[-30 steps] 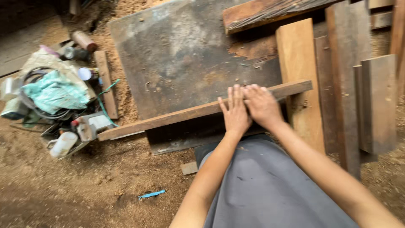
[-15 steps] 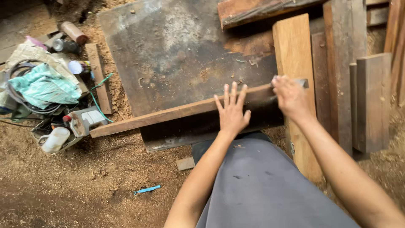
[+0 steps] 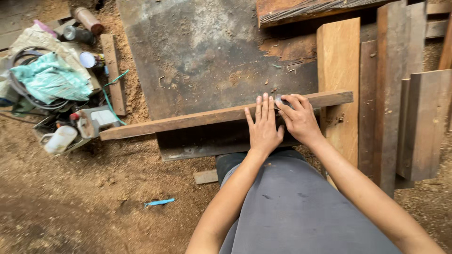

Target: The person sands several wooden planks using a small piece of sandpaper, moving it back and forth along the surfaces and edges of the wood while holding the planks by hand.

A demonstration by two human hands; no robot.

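Two hands (image 3: 263,129) lay on one long wooden strip (image 3: 188,121), one dark metal sheet (image 3: 207,61), one blue pen (image 3: 160,202), one white bottle (image 3: 59,139)

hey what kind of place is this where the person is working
Most likely a rough woodworking spot or carpentry yard. Sawdust covers the dirt ground, planks lie side by side, and both hands, left hand and right hand, press on a long wooden batten over a worn metal sheet.

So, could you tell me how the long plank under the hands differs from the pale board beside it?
The long plank lies crosswise, narrow and reddish brown; the pale board runs lengthwise, wider and lighter yellow. The left hand and right hand rest on the plank, not the board. The plank's end overlaps the board. Both are bare sawn wood.
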